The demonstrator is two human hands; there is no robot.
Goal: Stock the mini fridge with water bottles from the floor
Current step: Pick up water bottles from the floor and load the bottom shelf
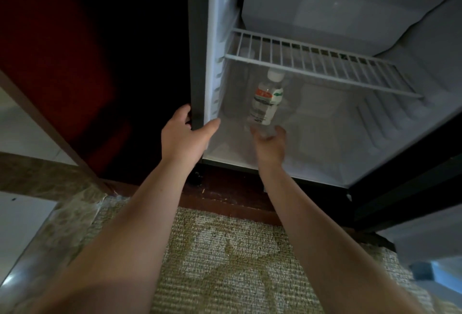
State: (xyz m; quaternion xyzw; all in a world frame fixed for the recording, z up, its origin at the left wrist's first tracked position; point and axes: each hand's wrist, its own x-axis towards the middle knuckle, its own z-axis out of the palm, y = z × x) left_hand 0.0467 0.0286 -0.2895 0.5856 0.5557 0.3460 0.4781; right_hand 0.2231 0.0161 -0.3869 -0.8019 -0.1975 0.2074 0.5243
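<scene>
The mini fridge (325,138) stands open in front of me, white inside, with a wire shelf (317,69) across the middle. My right hand (270,143) holds a clear water bottle (266,100) by its base, inside the lower compartment under the shelf. The bottle has a white cap and a white label with red and green marks, and it tilts slightly with its cap up and to the right. My left hand (186,133) grips the fridge's left front edge (198,88), fingers wrapped around it.
The fridge door (412,176) hangs open at the right, dark along its edge. A dark wooden cabinet wall (75,64) is to the left. Patterned beige carpet (225,251) covers the floor below my arms, and a wooden sill (225,201) runs under the fridge.
</scene>
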